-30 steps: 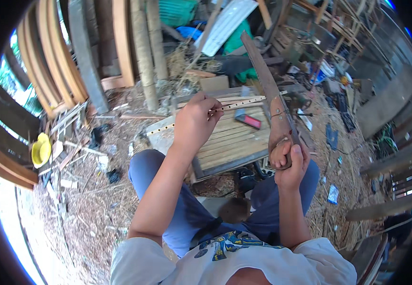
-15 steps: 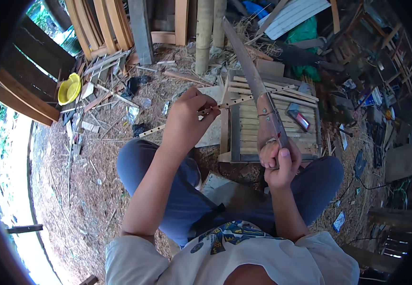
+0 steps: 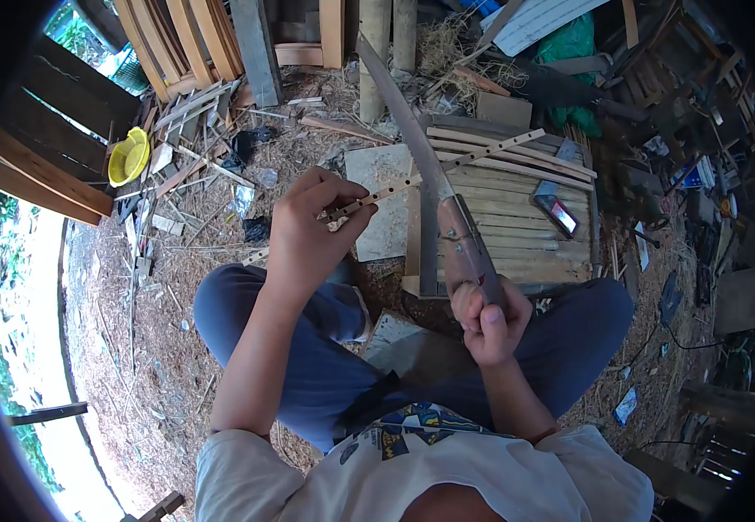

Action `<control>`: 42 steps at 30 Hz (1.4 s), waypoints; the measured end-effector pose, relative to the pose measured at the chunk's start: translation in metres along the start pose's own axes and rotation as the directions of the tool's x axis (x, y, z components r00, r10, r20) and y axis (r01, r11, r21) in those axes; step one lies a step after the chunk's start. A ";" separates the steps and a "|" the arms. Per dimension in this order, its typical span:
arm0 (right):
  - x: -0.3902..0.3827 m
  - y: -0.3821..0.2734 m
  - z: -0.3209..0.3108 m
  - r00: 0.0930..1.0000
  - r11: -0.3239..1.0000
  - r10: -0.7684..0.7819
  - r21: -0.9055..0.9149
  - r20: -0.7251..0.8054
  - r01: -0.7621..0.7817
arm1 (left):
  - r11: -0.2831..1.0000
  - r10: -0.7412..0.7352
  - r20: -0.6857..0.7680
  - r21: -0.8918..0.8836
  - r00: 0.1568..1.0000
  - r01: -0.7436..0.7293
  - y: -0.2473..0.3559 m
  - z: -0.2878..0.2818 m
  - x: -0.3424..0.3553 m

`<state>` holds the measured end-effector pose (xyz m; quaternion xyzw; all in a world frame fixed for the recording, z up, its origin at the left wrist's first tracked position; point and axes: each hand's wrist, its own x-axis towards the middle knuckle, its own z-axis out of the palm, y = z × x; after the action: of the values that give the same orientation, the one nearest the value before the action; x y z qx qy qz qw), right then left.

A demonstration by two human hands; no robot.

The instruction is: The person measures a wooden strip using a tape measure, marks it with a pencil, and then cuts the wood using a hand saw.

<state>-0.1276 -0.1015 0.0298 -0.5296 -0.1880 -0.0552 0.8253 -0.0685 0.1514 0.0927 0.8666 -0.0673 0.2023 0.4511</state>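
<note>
My left hand pinches a thin pale strip with a row of dark holes, holding it aslant, its far end up to the right. In my right hand is the wooden handle of a long knife, gripped in a closed fist. Its dark, narrow blade points up and to the left. Blade and strip cross just right of my left hand; whether they touch I cannot tell. Below them stands a low slatted bamboo bench, with several loose wooden strips along its far side.
A phone-like device lies on the bench. A flat grey board is beside it. To the left are a yellow basin and scattered wood scraps. Upright posts and a green bag stand farther back.
Both hands have shifted left, carrying the strip and the knife. The knife has swung so its tip lies farther left. The bench appears slightly farther right in view.
</note>
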 end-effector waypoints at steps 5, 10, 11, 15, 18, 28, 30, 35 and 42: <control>-0.002 0.005 -0.006 0.998 0.998 -0.061 -0.009 0.028 0.061 | 0.999 0.031 0.005 -0.031 0.999 -0.031 0.006 0.009 0.005; -0.006 0.010 -0.008 0.998 0.997 -0.054 -0.060 0.039 0.057 | 0.999 0.025 0.019 -0.032 0.999 -0.025 0.010 0.013 0.006; -0.007 0.011 -0.009 0.998 0.997 -0.045 -0.054 0.043 0.047 | 1.000 0.027 0.036 -0.015 0.999 -0.026 0.011 0.013 0.007; -0.010 0.018 -0.014 0.998 1.000 -0.006 -0.029 0.064 0.008 | 1.000 0.022 0.058 0.021 0.998 -0.023 0.011 0.013 0.007; -0.009 0.020 -0.011 0.997 0.999 -0.017 -0.034 0.072 0.020 | 1.000 0.012 0.007 -0.010 1.000 -0.012 0.009 0.015 0.005; -0.012 0.019 -0.010 0.996 0.996 0.022 -0.091 0.088 -0.014 | 0.999 0.018 0.000 -0.030 1.000 -0.018 0.008 0.015 0.004; -0.011 0.018 -0.006 0.996 0.998 0.005 -0.070 0.087 0.002 | 1.000 0.016 -0.002 -0.006 1.000 -0.016 0.008 0.014 0.003; -0.012 0.015 -0.005 0.996 0.991 0.028 -0.130 0.084 -0.017 | 1.000 0.024 0.001 0.000 1.000 -0.024 0.011 0.014 0.003; -0.014 0.010 -0.002 1.000 0.994 0.012 -0.109 0.027 -0.009 | 0.999 0.044 0.021 0.003 0.999 -0.045 0.020 0.025 0.008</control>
<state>-0.1369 -0.1008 0.0158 -0.5756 -0.1932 -0.0540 0.7927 -0.0601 0.1205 0.0981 0.8677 -0.0910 0.2034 0.4443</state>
